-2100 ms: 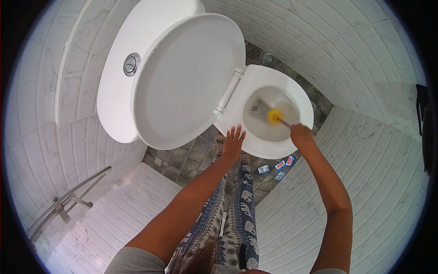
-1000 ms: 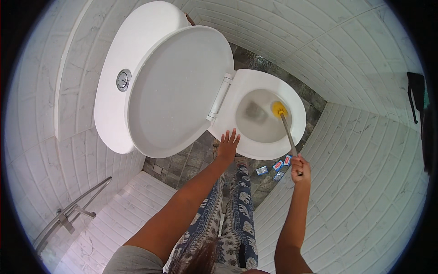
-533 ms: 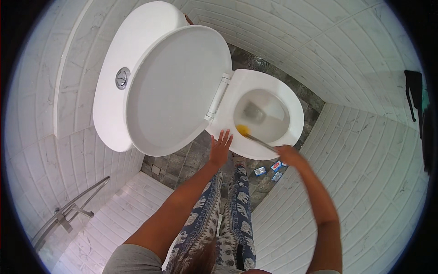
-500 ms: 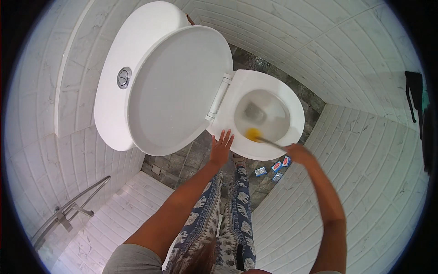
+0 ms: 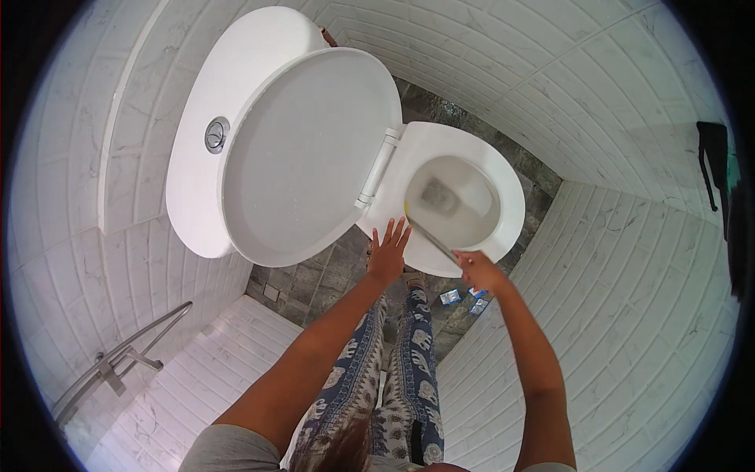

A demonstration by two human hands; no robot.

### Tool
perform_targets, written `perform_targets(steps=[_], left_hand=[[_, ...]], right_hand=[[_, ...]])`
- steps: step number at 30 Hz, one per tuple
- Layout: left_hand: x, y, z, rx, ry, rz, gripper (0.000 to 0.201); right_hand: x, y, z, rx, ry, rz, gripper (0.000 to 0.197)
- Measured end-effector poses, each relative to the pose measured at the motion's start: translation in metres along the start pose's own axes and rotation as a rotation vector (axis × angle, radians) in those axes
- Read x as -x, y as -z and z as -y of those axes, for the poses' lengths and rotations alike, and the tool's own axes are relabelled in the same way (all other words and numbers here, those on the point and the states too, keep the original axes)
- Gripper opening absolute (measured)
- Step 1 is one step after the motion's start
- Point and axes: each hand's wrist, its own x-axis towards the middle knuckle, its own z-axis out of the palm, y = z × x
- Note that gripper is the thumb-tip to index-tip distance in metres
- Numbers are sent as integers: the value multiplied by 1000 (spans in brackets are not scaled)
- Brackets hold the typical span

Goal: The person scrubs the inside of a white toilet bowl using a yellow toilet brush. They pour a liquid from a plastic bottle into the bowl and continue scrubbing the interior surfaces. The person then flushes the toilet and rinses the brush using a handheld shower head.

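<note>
In front of me stands a white toilet [image 5: 504, 228] with its lid [image 5: 311, 157] raised toward the tank. My right hand [image 5: 478, 270] is closed round the handle of a toilet brush [image 5: 432, 239], which slants over the near rim into the bowl. Only a sliver of the yellow brush head shows, at the bowl's left inner edge under the rim; the rest is hidden. My left hand [image 5: 386, 256] lies with fingers spread on the near left part of the rim, close to the hinge, and holds nothing. Water lies in the bowl's bottom.
Several small blue-and-white packets [image 5: 450, 296] lie on the dark tiled floor [image 5: 295, 295] by the toilet's near right side. White tiled walls stand close on both sides. A metal rail [image 5: 118, 362] is at lower left, and dark items [image 5: 713, 165] hang at far right.
The brush head has moved left along the inside of the bowl and mostly out of sight under the rim. My right hand has shifted left and nearer with the handle.
</note>
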Motion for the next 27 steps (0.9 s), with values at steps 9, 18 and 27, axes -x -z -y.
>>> perform_targets(steps=[9, 18, 27], left_hand=[[12, -6, 0, 74, -28, 68, 84], [5, 1, -17, 103, -67, 52, 84], [3, -4, -1, 124, -7, 30, 81]], right_hand=[[3, 117, 11, 693, -113, -185, 35], [5, 25, -5, 535, 71, 138, 19], [-6, 129, -7, 821, -112, -75, 23]])
